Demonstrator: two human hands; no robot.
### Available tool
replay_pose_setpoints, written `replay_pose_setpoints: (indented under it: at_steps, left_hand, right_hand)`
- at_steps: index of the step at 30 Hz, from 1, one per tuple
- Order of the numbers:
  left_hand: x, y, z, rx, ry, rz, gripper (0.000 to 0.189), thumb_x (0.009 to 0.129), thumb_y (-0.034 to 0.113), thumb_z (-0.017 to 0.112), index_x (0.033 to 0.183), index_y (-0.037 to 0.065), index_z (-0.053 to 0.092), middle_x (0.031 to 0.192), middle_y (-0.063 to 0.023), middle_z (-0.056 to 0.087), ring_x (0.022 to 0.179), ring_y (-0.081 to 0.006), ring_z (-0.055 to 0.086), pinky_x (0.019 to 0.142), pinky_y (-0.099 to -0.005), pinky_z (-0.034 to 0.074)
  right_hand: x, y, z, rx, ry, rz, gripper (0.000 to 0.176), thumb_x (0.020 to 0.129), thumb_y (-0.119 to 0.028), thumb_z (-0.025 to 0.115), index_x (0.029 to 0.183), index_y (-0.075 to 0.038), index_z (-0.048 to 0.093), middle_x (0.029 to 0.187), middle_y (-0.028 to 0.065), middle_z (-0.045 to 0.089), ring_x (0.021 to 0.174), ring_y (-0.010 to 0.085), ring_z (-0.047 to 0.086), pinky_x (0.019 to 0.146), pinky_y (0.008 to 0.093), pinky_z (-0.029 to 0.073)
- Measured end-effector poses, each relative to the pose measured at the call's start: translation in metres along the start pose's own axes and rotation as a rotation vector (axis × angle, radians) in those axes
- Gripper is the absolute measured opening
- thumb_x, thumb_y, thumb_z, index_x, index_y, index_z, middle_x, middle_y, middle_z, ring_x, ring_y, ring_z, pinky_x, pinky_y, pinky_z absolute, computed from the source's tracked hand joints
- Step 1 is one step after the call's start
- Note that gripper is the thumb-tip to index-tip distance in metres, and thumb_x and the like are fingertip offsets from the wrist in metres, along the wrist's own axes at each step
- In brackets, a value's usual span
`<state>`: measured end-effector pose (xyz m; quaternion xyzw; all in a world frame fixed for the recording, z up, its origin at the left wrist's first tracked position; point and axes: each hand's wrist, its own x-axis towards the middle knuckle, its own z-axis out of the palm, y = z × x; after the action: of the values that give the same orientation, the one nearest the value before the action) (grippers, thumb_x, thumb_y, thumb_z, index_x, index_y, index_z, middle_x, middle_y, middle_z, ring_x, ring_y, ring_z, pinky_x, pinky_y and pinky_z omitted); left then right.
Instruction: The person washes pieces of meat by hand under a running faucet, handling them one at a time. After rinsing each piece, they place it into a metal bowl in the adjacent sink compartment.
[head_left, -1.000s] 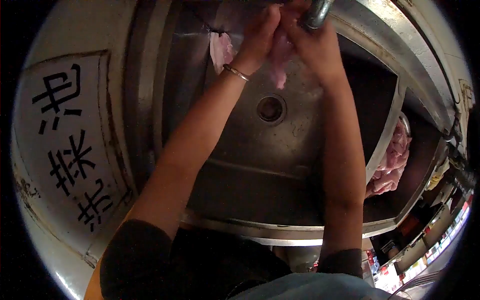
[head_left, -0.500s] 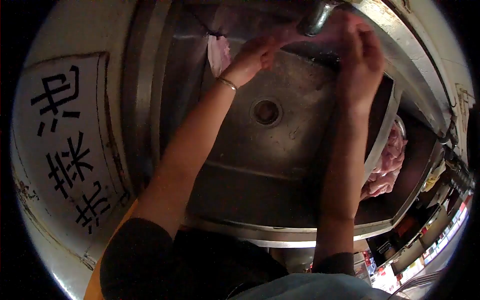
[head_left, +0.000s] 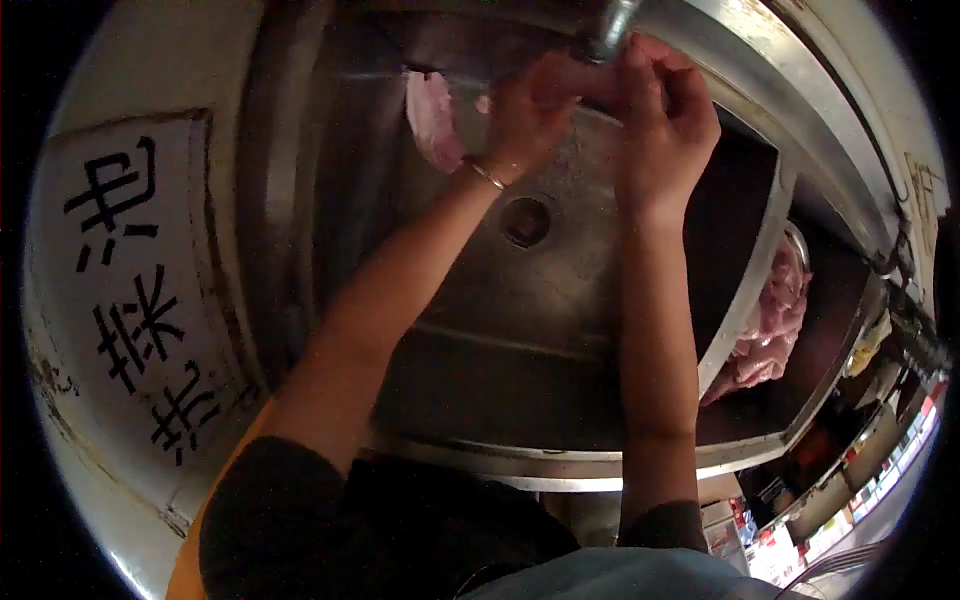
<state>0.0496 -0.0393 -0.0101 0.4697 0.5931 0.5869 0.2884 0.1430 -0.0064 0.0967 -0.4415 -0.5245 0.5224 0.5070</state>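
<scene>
Under the metal tap (head_left: pixel 612 32), a piece of raw meat (head_left: pixel 597 82) stretches between my two hands. My left hand (head_left: pixel 533 112), with a bracelet at the wrist, is closed around one end. The other end is in my right hand (head_left: pixel 664 112), whose fingers are curled and partly blurred. Both hands are over the far part of the steel sink (head_left: pixel 560 290). Left of my left hand lies a pale pink strip of raw meat (head_left: pixel 432 118) on the sink's left side. Part of the held meat is hidden by my fingers and the tap.
A round drain (head_left: pixel 525 221) lies in the basin floor. Beyond a steel divider (head_left: pixel 745 285), the right-hand basin holds a heap of raw meat pieces (head_left: pixel 772 325). On the left wall is a white sign (head_left: pixel 125 300) with black characters.
My hands have drawn closer together, my right moving left and my left slightly right. The meat between them is now less stretched out. More of the strip at left is uncovered.
</scene>
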Motion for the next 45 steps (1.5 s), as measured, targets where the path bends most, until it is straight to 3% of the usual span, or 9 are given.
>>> replay_pose_setpoints:
  at_steps: [9, 20, 22, 25, 30, 32, 37, 42, 45]
  left_hand:
    - [0.011, -0.048, -0.025, 0.308, -0.038, 0.254, 0.021, 0.083, 0.019, 0.051, 0.095, 0.002, 0.055, 0.085, -0.0065, 0.06, 0.078, -0.0163, 0.056, 0.072, -0.0282, 0.044]
    - [-0.03, -0.115, -0.04, 0.446, -0.191, -0.211, 0.034, 0.076, 0.02, 0.059, 0.105, 0.005, 0.05, 0.097, -0.0155, 0.056, 0.093, -0.0257, 0.053, 0.075, -0.0369, 0.044]
    - [-0.041, -0.102, -0.027, 0.665, -0.238, -0.11, 0.033, 0.072, 0.015, 0.06, 0.103, 0.007, 0.052, 0.102, -0.0181, 0.053, 0.099, -0.0298, 0.05, 0.079, -0.0395, 0.042]
    - [-0.046, -0.1, -0.019, 0.884, -0.277, 0.104, 0.025, 0.069, 0.01, 0.059, 0.093, 0.006, 0.056, 0.095, -0.0178, 0.055, 0.093, -0.0323, 0.052, 0.077, -0.0404, 0.043]
    - [-0.051, -0.137, -0.018, 0.668, -0.294, -0.173, 0.015, 0.067, 0.005, 0.06, 0.081, 0.003, 0.056, 0.078, -0.0143, 0.057, 0.075, -0.0309, 0.057, 0.073, -0.0391, 0.047]
    - [-0.047, -0.141, -0.015, -0.104, -0.082, -0.674, 0.017, 0.066, 0.006, 0.062, 0.082, 0.004, 0.056, 0.074, -0.0109, 0.057, 0.071, -0.028, 0.056, 0.069, -0.0371, 0.048]
    - [-0.05, -0.137, -0.009, 0.253, -0.169, -0.313, 0.02, 0.066, 0.01, 0.064, 0.084, 0.007, 0.056, 0.076, -0.007, 0.058, 0.067, -0.0217, 0.057, 0.065, -0.0334, 0.047]
    - [-0.059, -0.132, 0.003, 1.098, -0.406, 0.037, 0.024, 0.065, 0.015, 0.066, 0.087, 0.009, 0.056, 0.083, -0.0058, 0.059, 0.071, -0.0164, 0.058, 0.065, -0.0319, 0.047]
    - [-0.057, -0.155, 0.005, 0.232, -0.397, -0.343, 0.023, 0.072, 0.017, 0.063, 0.092, 0.008, 0.057, 0.091, -0.0066, 0.06, 0.082, -0.0175, 0.058, 0.069, -0.0335, 0.048]
  right_hand:
    - [-0.004, -0.049, -0.041, 0.118, 0.178, -0.06, 0.011, 0.084, -0.012, 0.055, 0.088, -0.002, 0.055, 0.081, 0.0011, 0.056, 0.065, 0.0065, 0.048, 0.057, 0.0215, 0.039]
    - [-0.09, -0.086, -0.3, -0.577, 0.732, -0.428, 0.034, 0.084, -0.029, 0.052, 0.105, -0.002, 0.052, 0.095, 0.0124, 0.058, 0.082, 0.0222, 0.056, 0.067, 0.0312, 0.048]
    - [-0.127, -0.048, -0.367, -0.727, 0.679, -0.326, 0.041, 0.084, -0.034, 0.051, 0.109, -0.002, 0.051, 0.097, 0.0139, 0.058, 0.081, 0.0234, 0.056, 0.067, 0.0317, 0.047]
    - [-0.183, 0.001, -0.451, -0.813, 0.586, 0.6, 0.04, 0.081, -0.024, 0.058, 0.109, 0.004, 0.048, 0.107, 0.0142, 0.054, 0.09, 0.0213, 0.053, 0.077, 0.0295, 0.044]
    - [-0.183, -0.01, -0.392, -0.864, 0.749, 0.338, 0.043, 0.078, -0.014, 0.059, 0.113, 0.004, 0.043, 0.107, 0.0147, 0.053, 0.092, 0.0212, 0.052, 0.078, 0.0302, 0.044]
    - [-0.169, -0.02, -0.369, -0.89, 0.906, 0.044, 0.04, 0.076, -0.013, 0.061, 0.109, 0.005, 0.047, 0.104, 0.0112, 0.053, 0.092, 0.0182, 0.052, 0.079, 0.0277, 0.043]
    - [-0.103, -0.057, -0.185, -0.908, 0.327, -0.233, 0.029, 0.081, -0.004, 0.051, 0.109, 0.001, 0.046, 0.103, 0.0137, 0.053, 0.09, 0.0212, 0.054, 0.078, 0.0293, 0.045]
    - [-0.118, 0.017, -0.123, -0.299, 0.205, 0.162, 0.027, 0.082, -0.002, 0.051, 0.108, 0.0, 0.048, 0.104, 0.0098, 0.053, 0.093, 0.0157, 0.052, 0.081, 0.0275, 0.043]
    - [-0.132, 0.088, -0.125, -0.174, 0.088, 0.334, 0.028, 0.081, -0.007, 0.053, 0.108, 0.0, 0.048, 0.101, 0.0083, 0.053, 0.087, 0.0139, 0.053, 0.076, 0.0276, 0.045]
